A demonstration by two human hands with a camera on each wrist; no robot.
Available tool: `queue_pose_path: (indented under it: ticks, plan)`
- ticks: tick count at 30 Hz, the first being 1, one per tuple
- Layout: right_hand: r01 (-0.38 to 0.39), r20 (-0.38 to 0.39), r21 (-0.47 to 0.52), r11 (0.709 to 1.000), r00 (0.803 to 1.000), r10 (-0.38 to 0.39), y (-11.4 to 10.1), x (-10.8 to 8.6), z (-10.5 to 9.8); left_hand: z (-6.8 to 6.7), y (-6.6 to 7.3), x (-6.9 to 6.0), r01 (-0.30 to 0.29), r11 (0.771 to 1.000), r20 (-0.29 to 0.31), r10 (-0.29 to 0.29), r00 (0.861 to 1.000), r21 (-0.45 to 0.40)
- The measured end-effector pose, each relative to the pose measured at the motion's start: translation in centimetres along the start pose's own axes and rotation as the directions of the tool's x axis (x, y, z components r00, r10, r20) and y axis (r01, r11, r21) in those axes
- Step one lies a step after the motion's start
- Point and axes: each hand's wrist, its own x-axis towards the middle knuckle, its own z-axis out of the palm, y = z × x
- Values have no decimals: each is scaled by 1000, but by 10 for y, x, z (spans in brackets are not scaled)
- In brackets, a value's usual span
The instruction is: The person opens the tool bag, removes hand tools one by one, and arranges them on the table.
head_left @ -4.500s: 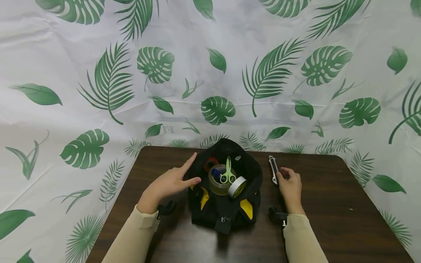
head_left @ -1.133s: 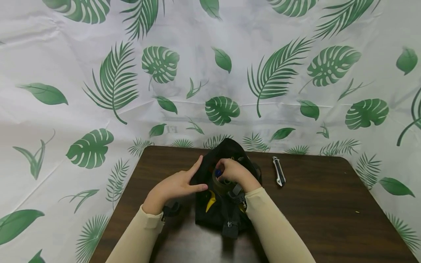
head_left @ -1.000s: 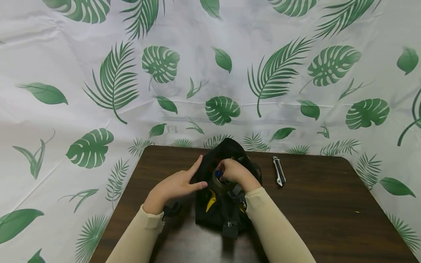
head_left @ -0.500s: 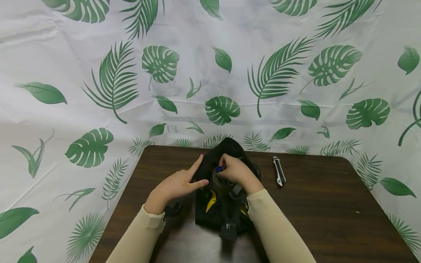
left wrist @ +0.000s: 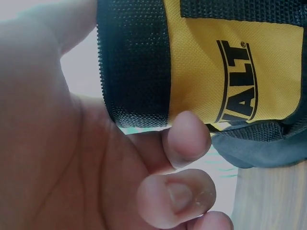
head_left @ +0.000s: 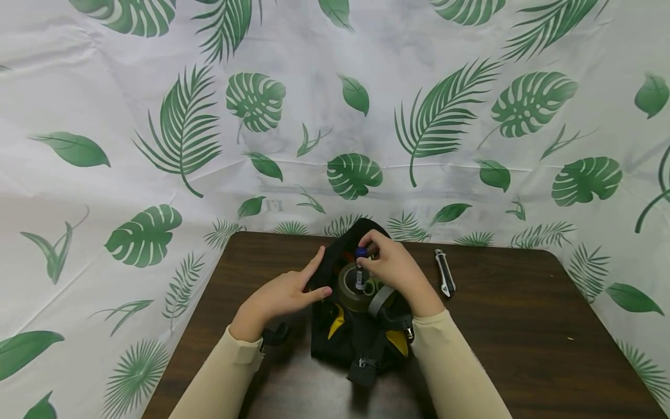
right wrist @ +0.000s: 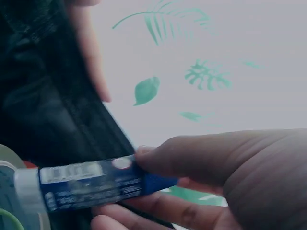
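A black and yellow tool bag (head_left: 335, 343) stands open on the table. My left hand (head_left: 277, 299) rests at its left edge, and the left wrist view shows the bag's zippered rim (left wrist: 134, 62) between thumb and fingers. Above the opening, my right hand (head_left: 398, 269) pinches the blue end of a small blue tube with a white end (head_left: 360, 276); the tube (right wrist: 86, 184) has a barcode in the right wrist view. Below it in the bag lie a wide tape roll (head_left: 348, 295), a white tape roll (head_left: 380, 301) and green scissors (head_left: 370, 286), partly hidden by the hand.
A utility knife (head_left: 445, 273) lies on the dark wooden table (head_left: 518, 326) to the right of the bag. Behind the table hangs a white cloth with green leaf prints (head_left: 314, 87).
My right hand has risen up and to the right with the blue tube, which now shows nearly whole and upright. The left hand stays about where it was.
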Motion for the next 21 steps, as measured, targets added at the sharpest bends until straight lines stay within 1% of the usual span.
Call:
queue_pose_path:
  ticks: [4,7,10,13,15,17,19,21]
  plan:
    - [31,-65,69,997,998,-27,0,-13,-13,0,0,0,2,1000,-2,-2,1000,-2]
    - [83,-132,96,992,989,-70,1,-24,-23,0,0,0,-3,1000,-1,3,1000,3]
    - [119,-199,96,988,975,-98,2,-37,-32,1,-1,1,-7,1000,13,7,1000,6]
    - [159,-268,75,984,954,-134,4,-50,-42,3,-3,0,-5,1000,25,5,1000,9]
    - [199,-327,48,979,929,-173,6,-58,-49,4,-3,0,-6,1000,24,6,1000,14]
    - [252,-393,24,967,892,-223,11,-66,-55,3,-2,0,-8,1000,22,8,1000,16]
    - [297,-462,2,955,847,-262,17,-74,-60,2,-2,1,-6,1000,21,6,1000,20]
    - [331,-533,-17,944,796,-288,25,-82,-63,1,-1,1,-5,1000,20,5,1000,23]
